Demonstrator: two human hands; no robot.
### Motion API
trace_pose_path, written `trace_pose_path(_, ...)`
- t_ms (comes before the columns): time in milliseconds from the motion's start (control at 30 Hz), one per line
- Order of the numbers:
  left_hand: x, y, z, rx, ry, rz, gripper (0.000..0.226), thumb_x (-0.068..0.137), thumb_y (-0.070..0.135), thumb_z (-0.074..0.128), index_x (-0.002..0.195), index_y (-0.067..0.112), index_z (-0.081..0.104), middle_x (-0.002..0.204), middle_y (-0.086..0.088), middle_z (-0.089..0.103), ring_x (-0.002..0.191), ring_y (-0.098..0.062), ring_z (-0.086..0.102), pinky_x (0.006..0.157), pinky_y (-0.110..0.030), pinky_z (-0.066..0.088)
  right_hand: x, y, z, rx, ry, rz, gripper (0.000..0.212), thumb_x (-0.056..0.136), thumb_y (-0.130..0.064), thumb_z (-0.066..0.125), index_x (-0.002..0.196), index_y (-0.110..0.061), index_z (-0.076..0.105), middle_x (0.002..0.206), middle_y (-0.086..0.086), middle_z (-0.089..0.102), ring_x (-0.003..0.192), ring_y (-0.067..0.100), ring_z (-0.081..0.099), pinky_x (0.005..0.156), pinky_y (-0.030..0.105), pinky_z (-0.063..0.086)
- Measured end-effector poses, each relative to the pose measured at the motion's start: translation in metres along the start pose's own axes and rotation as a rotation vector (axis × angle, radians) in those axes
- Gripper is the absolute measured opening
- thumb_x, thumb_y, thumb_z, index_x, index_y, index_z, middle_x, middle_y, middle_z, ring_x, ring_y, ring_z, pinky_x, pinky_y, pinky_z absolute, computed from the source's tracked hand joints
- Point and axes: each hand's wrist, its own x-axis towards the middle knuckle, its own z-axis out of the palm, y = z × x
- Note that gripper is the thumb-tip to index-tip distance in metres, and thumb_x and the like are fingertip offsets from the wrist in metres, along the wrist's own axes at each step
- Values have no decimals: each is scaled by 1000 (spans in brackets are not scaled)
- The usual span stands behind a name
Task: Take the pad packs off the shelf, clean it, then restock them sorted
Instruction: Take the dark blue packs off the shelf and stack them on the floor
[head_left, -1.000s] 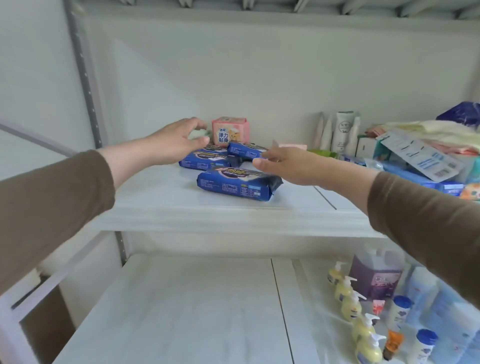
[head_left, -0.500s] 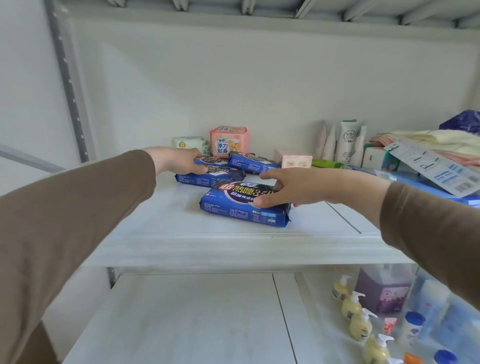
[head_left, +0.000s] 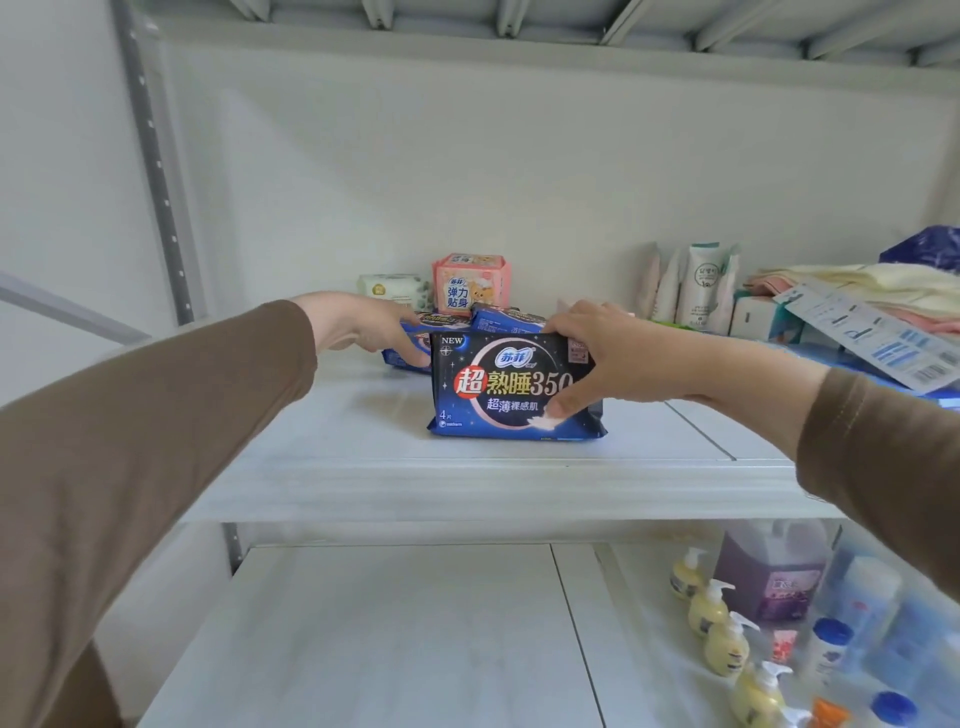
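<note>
A dark blue pad pack (head_left: 498, 384) stands tilted up on its long edge on the white shelf (head_left: 363, 441). My right hand (head_left: 618, 358) grips its right end, fingers over the top and thumb on its front. My left hand (head_left: 363, 327) holds another blue pack (head_left: 408, 353) lying flat behind it, mostly hidden. A third blue pack (head_left: 501, 319) peeks out behind the raised one. At the back stand a pink pad pack (head_left: 470, 283) and a small white pack (head_left: 392, 288).
Tubes and bottles (head_left: 696, 286), folded towels (head_left: 852, 291) and a printed card (head_left: 872, 338) crowd the shelf's right side. The lower shelf (head_left: 389, 634) holds yellow pump bottles (head_left: 722, 623), a purple jug (head_left: 769, 577) and blue-capped bottles at right. A metal upright (head_left: 156, 171) stands left.
My right hand has tipped the front blue pack from flat up onto its edge, its face toward me. My left hand stays on the rear blue pack.
</note>
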Motion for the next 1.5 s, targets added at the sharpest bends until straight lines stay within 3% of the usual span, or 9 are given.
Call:
trace_pose_path(100,-2,13,6,15,86,17,71,94,51,58,151,16,32,155,-10,32,138,-28,36,107,-38,37,-4,3,-3,136,-8,-2,51,74,-38,84,116,-28,56,107,-5,57,102,19,57,89,37,50)
trace_pose_path(233,3,27,18,45,148,20,57,103,39,46,151,13,29,150,-12,40,134,-30,40,101,-36,36,-9,11,-6,234,-47,27,41,77,-27,82,111,-30,58,100,-7,72,93,20,69,86,45,55)
trace_pose_path(467,-8,22,12,-236,31,-27,95,87,31,75,157,21,12,160,-6,27,127,-22,45,92,-31,43,-29,27,-13,348,-61,82,38,83,-17,77,115,-30,62,103,-6,72,97,20,68,91,43,52)
trace_pose_path(633,-29,16,4,-486,-112,3,92,84,10,76,156,16,18,145,-1,48,91,-10,61,64,-25,57,-43,32,-18,407,-51,156,37,83,-13,78,115,-23,61,102,1,73,88,13,66,66,17,47)
trace_pose_path(733,-39,5,-1,-465,-118,47,74,70,15,83,135,5,51,118,-4,70,101,-18,68,77,-28,57,-50,31,-19,499,-70,170,33,85,-7,75,115,-14,63,101,7,75,85,12,69,71,16,51)
trace_pose_path(833,-57,-5,-5,-502,-97,78,61,72,12,82,128,7,58,119,-10,70,112,-23,66,94,-37,54,-55,32,-15,636,-50,186,35,85,-5,75,117,-11,62,98,8,76,86,18,73,90,38,57)
trace_pose_path(967,-89,-11,-3,-608,-81,130,49,84,2,73,125,16,50,117,-7,68,105,-23,67,85,-36,55,-66,29,-7,709,24,188,29,84,-3,75,110,-10,63,84,6,75,74,17,72,88,45,58)
trace_pose_path(1200,-168,-1,28,-694,141,252,37,82,-1,75,101,23,54,101,-1,68,88,-18,68,76,-31,60,-120,13,-2,760,87,122,28,85,-2,73,109,-9,63,90,8,72,73,13,71,64,26,57)
trace_pose_path(1500,-298,17,111,-693,328,319,44,77,0,80,102,20,49,93,0,69,80,-9,68,72,-23,57,-236,2,52,819,-2,90,27,83,-6,75,106,-13,63,101,13,73,89,21,72,76,33,61)
